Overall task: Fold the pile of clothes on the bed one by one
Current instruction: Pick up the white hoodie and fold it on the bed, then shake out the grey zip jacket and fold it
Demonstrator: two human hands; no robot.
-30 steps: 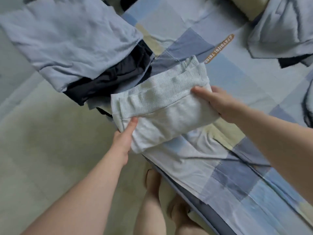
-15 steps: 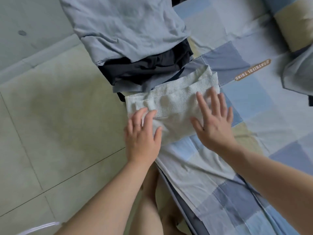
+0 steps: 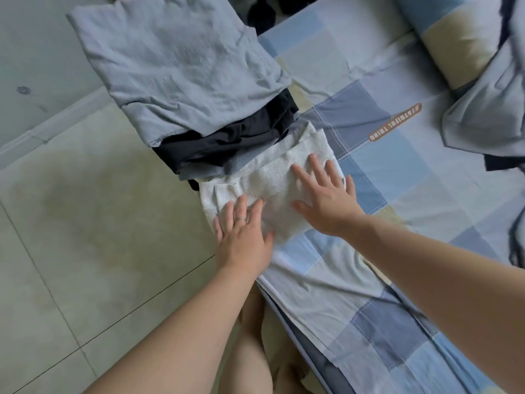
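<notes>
Both hands lie flat, fingers straight and spread, on a folded white ribbed garment (image 3: 272, 177) at the bed's edge: the left hand (image 3: 243, 237), wearing a ring, on its near corner, the right hand (image 3: 326, 200) beside it, a little apart. Just beyond the fingertips sits a stack of folded clothes, a black piece (image 3: 227, 143) under a grey-blue one (image 3: 176, 69). A checked blue bedsheet (image 3: 397, 172) spreads right of the hands, where a loose grey-blue pile (image 3: 488, 109) lies.
</notes>
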